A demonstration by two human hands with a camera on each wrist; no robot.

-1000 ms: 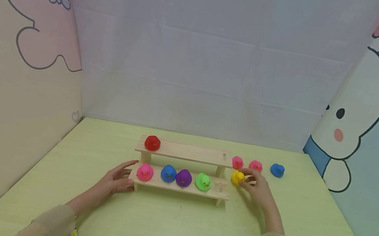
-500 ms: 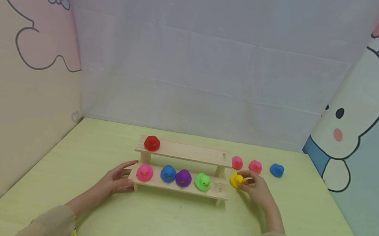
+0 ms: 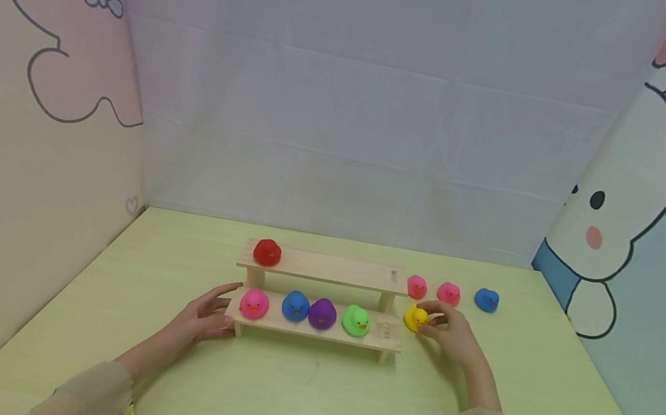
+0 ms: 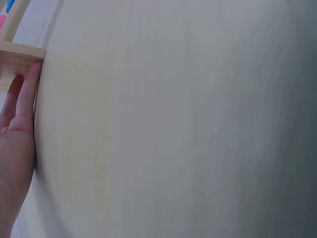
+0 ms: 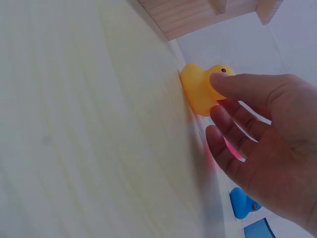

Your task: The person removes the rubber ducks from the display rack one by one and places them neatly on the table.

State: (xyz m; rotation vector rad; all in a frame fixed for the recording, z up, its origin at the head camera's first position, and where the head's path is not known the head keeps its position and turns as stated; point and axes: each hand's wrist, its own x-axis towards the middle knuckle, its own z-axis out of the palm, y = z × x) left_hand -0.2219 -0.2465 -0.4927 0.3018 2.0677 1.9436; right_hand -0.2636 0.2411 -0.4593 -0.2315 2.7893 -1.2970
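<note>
My left hand (image 3: 202, 316) touches the left end of a two-tier wooden stand (image 3: 330, 266). In the left wrist view its extended fingers (image 4: 28, 96) lie against the wood. On the right, my right hand (image 3: 453, 333) pinches a yellow rubber duck (image 3: 416, 318) at the table, beside the stand's right end. Its thumb (image 5: 240, 84) presses the duck's head; part of its grip is hidden behind the duck. A pink duck (image 3: 254, 304), a blue duck (image 3: 296, 306), a purple duck (image 3: 322, 314) and a green duck (image 3: 356, 321) sit on the lower tier. A red duck (image 3: 267, 252) sits on the upper tier, at left.
Behind my right hand, a pink duck (image 3: 417, 286), another pink duck (image 3: 449, 293) and a blue duck (image 3: 486, 300) stand on the light table (image 3: 286, 405). A pale backdrop (image 3: 350, 107) rises at the table's far edge, with printed side panels.
My right hand and the yellow duck have shifted slightly toward me and to the left, showing more of the pink duck behind. The left hand and the stand look unmoved.
</note>
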